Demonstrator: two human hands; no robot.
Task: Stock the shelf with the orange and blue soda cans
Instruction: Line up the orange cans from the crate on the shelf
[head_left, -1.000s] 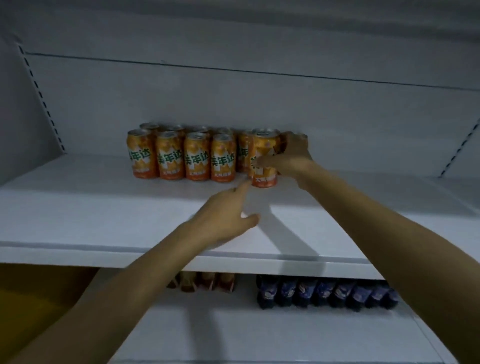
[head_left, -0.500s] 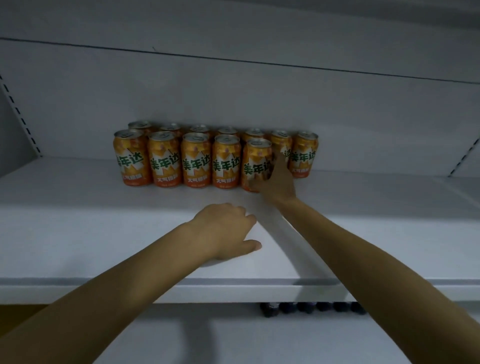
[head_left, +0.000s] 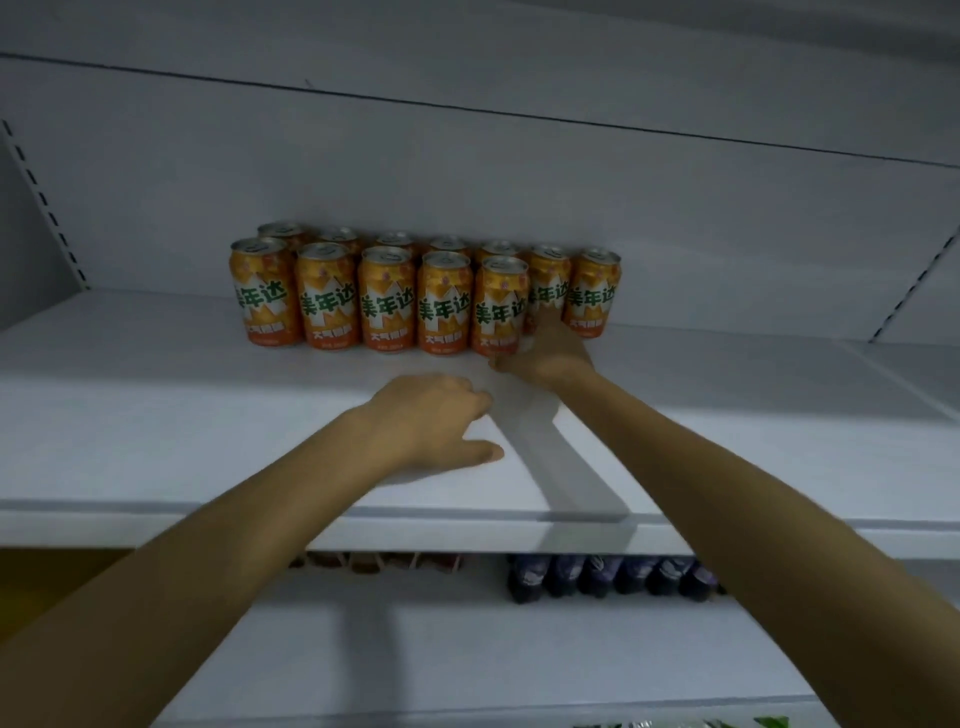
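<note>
Orange cans (head_left: 389, 306) upright in two rows at back of shelf (head_left: 156, 415), labels facing out. Right hand (head_left: 550, 353) down at base of rightmost front can (head_left: 498, 306), thumb by its bottom rim. Fingers tucked out of sight beside it, so can't tell if gripping or just touching. Left hand (head_left: 431, 426) resting on shelf nearer front edge, fingers loosely curled, holding nothing. Blue cans (head_left: 608, 577) lined up on lower shelf (head_left: 467, 649), right of centre.
</note>
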